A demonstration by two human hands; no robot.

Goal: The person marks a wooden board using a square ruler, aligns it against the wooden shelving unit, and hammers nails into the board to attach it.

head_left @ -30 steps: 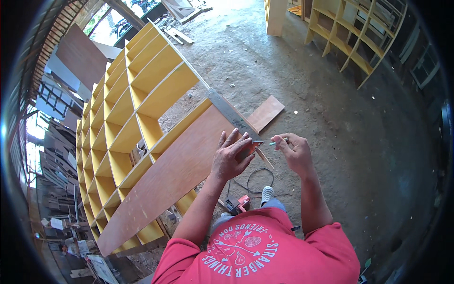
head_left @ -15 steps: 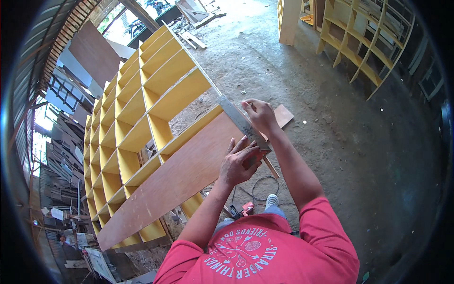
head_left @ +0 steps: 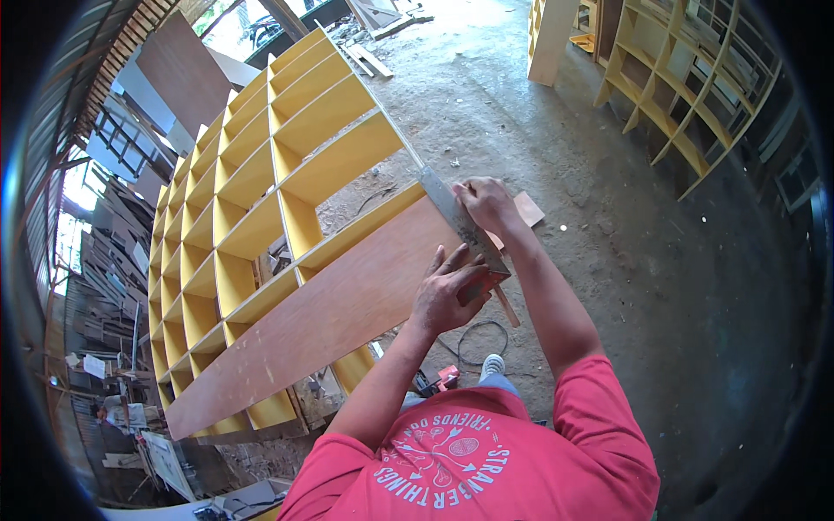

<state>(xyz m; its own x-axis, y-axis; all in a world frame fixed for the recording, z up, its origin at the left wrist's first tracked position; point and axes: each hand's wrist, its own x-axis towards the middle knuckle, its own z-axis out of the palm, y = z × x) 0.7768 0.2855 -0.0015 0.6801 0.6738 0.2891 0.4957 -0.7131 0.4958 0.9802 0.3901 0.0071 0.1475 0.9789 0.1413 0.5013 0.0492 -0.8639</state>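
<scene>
From the head view I see my left hand [head_left: 447, 295] spread flat, pinning a long grey metal square [head_left: 460, 227] on the brown plywood board's [head_left: 330, 313] end. My right hand [head_left: 486, 201] pinches closed over the blade. Yellow grid shelving [head_left: 252, 182] lies beneath; a black cable [head_left: 482, 340] loops on the concrete floor [head_left: 556, 148].

The yellow shelf unit [head_left: 261, 200] lies on the floor [head_left: 608, 200] and carries a brown board [head_left: 347, 304]. A metal square [head_left: 456, 221] rests on the board's end, under the fingers [head_left: 452, 265] of both hands. A cable [head_left: 478, 343] lies below them.
</scene>
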